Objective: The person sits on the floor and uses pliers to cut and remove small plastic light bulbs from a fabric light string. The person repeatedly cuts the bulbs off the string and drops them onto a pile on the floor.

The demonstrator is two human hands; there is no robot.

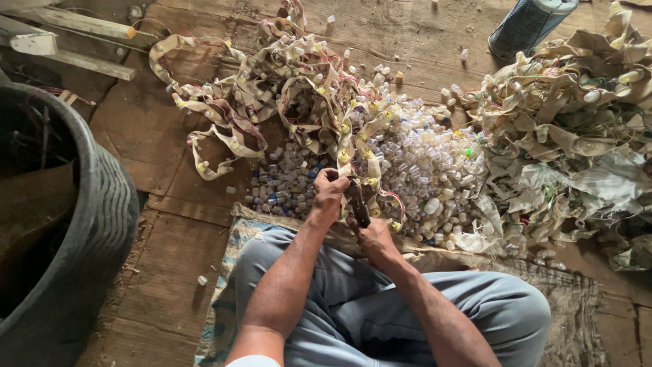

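The person sits on a woven mat (584,306) laid over a worn wooden floor (170,272), legs in grey trousers (353,312) folded in front. Both hands are close together above the knees. The left hand (329,194) is closed in a fist around a cream-coloured strip (350,146) that carries small bulbs and thin red wires; the strip runs up from the fist into the tangle beyond. The right hand (372,234) is clamped on the handles of a dark cutting tool (358,202), whose head points up toward the strip just beside the left fist. Whether the blades are touching the strip cannot be told.

Directly ahead of the hands lies a heap of small clear plastic caps (421,163), some with blue or yellow parts, spread across the floor. Behind it sits a loose tangle of strips (272,88) of the same kind, looping leftward. To the right lies a larger pile of crumpled strips and torn sheeting (577,136), touching the heap of caps. A dark cylindrical can (528,24) stands tilted near the top edge. A large dark ribbed tub (81,231) occupies the left side, well apart from the hands. Wooden slats (68,41) lie at the top left corner.
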